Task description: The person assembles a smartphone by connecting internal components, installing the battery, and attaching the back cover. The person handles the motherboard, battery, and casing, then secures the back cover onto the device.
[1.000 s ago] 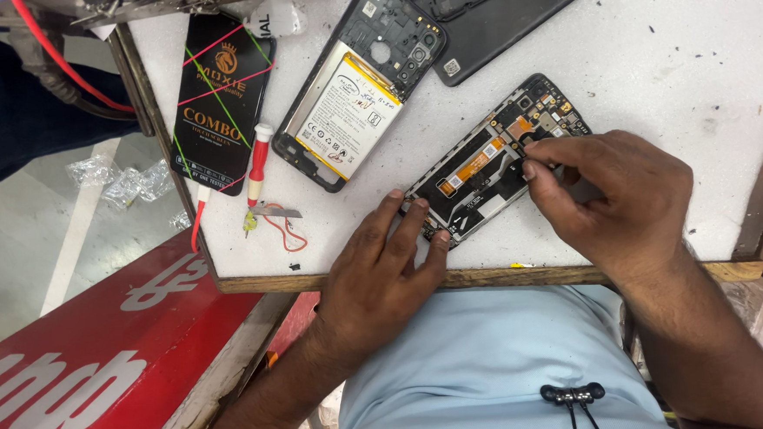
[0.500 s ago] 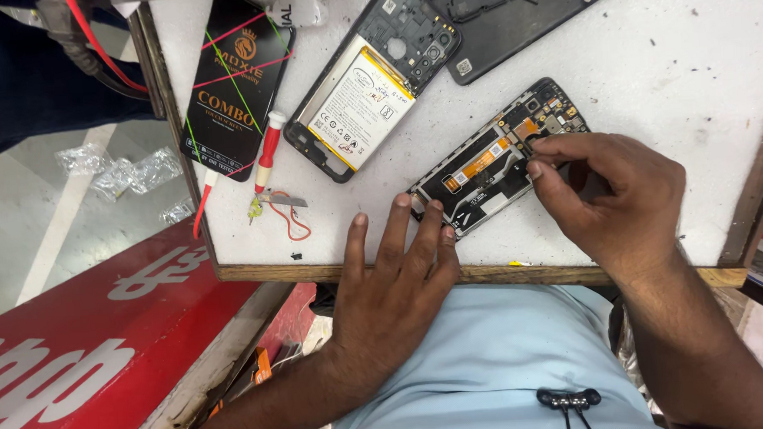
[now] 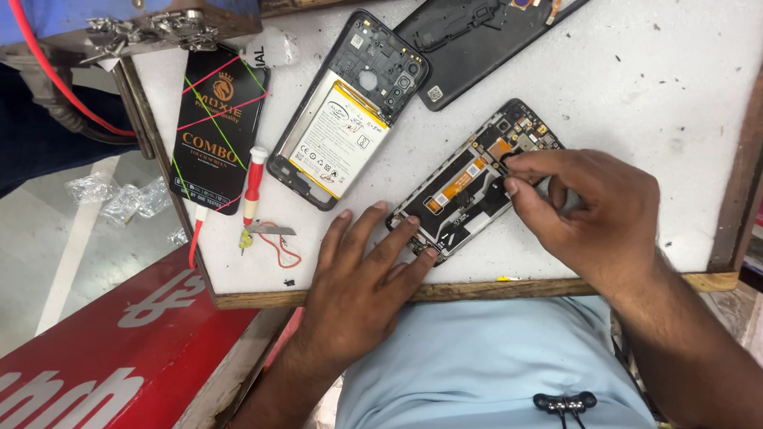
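- Two hands are seen at an opened phone frame [image 3: 471, 184], which lies on the white worktop [image 3: 653, 87] near its front edge.
- Far left, a black packet [image 3: 216, 132] and a red-handled screwdriver [image 3: 253, 182] are laid flat.
- Beside them, a phone body with a white battery [image 3: 342, 121] is placed.
- The left hand [image 3: 359, 285] is spread open, fingertips pressed on the frame's lower end.
- The right hand [image 3: 595, 216] is pinched at the frame's upper part; what is gripped cannot be told.

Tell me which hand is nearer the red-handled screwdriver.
Left. The left hand rests just right of the red-handled screwdriver, fingers on the opened phone frame. The right hand works at the frame's far side.
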